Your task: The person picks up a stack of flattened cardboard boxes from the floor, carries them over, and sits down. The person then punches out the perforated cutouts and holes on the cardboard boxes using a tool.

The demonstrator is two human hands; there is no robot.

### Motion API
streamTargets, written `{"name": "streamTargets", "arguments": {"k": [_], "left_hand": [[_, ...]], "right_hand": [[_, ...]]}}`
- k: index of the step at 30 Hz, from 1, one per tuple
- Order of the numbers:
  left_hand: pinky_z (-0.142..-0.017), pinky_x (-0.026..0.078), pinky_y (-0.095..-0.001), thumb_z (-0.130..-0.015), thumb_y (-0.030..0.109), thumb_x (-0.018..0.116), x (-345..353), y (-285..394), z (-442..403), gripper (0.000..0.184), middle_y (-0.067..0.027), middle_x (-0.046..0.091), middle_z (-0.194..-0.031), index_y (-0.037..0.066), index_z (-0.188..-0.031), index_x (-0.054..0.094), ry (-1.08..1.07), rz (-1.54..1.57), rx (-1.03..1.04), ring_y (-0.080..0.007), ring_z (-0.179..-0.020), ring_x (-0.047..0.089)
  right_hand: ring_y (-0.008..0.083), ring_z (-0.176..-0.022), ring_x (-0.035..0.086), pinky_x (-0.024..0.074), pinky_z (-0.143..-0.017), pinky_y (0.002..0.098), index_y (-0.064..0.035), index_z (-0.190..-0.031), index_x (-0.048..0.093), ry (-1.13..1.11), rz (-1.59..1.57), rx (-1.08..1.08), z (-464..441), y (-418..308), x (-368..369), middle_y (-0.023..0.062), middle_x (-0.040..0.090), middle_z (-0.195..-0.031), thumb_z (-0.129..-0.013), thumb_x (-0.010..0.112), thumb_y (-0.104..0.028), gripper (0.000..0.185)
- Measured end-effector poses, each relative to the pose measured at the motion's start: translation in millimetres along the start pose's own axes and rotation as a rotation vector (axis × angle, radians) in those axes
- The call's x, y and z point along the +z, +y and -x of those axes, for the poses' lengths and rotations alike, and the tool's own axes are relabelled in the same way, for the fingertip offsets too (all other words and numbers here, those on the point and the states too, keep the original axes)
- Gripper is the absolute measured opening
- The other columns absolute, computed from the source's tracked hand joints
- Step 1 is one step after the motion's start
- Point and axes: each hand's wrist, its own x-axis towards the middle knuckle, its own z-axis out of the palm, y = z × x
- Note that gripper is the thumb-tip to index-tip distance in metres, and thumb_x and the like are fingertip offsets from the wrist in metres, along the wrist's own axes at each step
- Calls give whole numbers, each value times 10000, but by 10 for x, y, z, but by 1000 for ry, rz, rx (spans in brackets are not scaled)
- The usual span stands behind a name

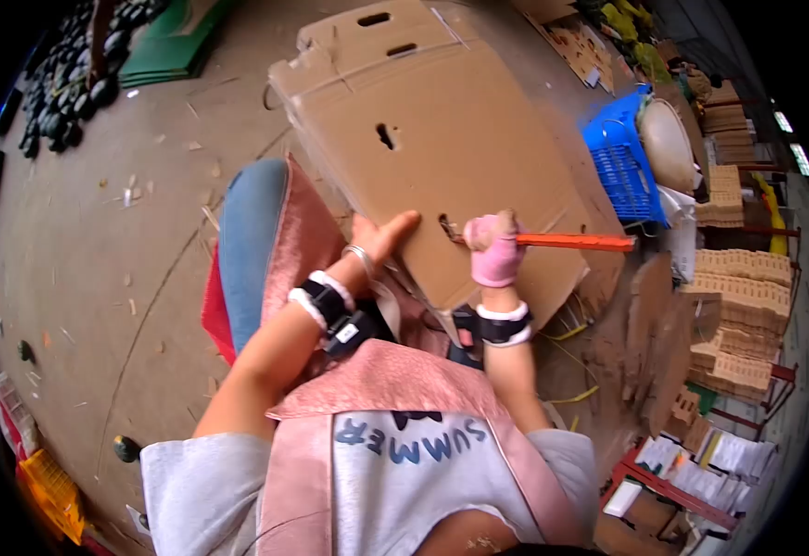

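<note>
A stack of flattened cardboard (479,111) with several cut-out holes lies before my knees. My left hand (379,241) grips its near left edge, thumb stretched over the top and the other fingers hidden below. In a pink glove, my right hand (494,248) is closed around an orange-red bar-shaped tool (576,242), whose long end points right. The tool's dark, hooked-looking tip (448,229) meets a small hole in the cardboard, left of the glove; how deep it reaches I cannot tell.
A blue plastic basket (622,171) and a pale round basin (669,144) stand to the right. Stacks of cut cardboard (738,320) line the far right side. Dark green rounded produce (57,107) lies at the upper left beside green sheets (168,46). Scraps litter the concrete floor (159,241).
</note>
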Motion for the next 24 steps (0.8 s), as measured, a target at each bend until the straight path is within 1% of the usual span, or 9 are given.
{"name": "streamTargets", "arguments": {"k": [3,7,9,12,15,19,21,22,24], "left_hand": [[-781,469,-314,-668,332,716,-104,103,-24,664,-197,549,-1035,-116,-1067,431,-168,180,-29,-244,-921,563],[-778,471,-323,-673,325,718,-182,243,104,702,-209,527,-1052,-126,-1080,367,-215,143,-49,-251,-920,560],[-795,460,-327,-640,386,728,-146,87,55,784,-227,512,-1072,-145,-1079,355,-196,157,-88,-258,-942,549],[-788,464,-324,-651,369,725,-141,135,68,786,-224,503,-1081,-147,-1091,328,-227,184,-101,-255,-944,548],[-785,466,-323,-664,342,719,-170,191,121,724,-207,522,-1060,-123,-1097,372,-253,240,-98,-249,-937,552],[-784,466,-324,-684,309,707,-211,341,204,651,-191,541,-1036,-95,-1101,413,-332,300,-116,-247,-917,562],[-777,470,-321,-692,294,702,-254,302,219,634,-193,548,-1030,-102,-1096,416,-356,283,-15,-247,-909,566],[-774,472,-320,-696,287,700,-249,314,192,626,-195,551,-1027,-105,-1094,417,-368,273,44,-248,-905,568],[-736,492,-334,-721,263,680,-326,346,112,549,-177,565,-991,-71,-1081,434,-225,218,-92,-258,-880,579]], "right_hand": [[96,-357,199,244,-404,269,-126,-487,262,134,-34,26,-120,-57,-116,-27,218,-410,-911,402,-294,477],[93,-358,177,233,-404,257,-151,-499,225,845,-145,-55,-263,-411,222,-44,177,-417,-923,362,-289,467],[80,-371,185,235,-373,246,-146,-529,261,331,-218,-176,-89,-596,19,-49,203,-427,-911,392,-302,433],[72,-364,143,167,-335,232,-175,-536,254,12,-244,-321,-256,-1120,140,-62,152,-436,-942,289,-329,436],[79,-373,152,200,-361,233,-179,-522,237,-158,-112,-627,-325,-2099,555,-62,171,-452,-907,375,-321,433],[109,-378,242,238,-375,268,-171,-501,322,255,454,-686,-117,-1559,525,-42,264,-434,-826,483,-225,367],[106,-376,254,242,-373,269,-147,-507,313,234,212,-480,54,-570,289,-36,277,-432,-835,500,-239,388],[97,-370,244,238,-369,264,-130,-515,283,55,-206,-238,84,-121,119,-35,271,-433,-860,499,-275,432],[87,-360,197,210,-367,247,-144,-531,268,79,-201,-202,114,-102,70,-40,230,-434,-893,441,-296,429]]}}
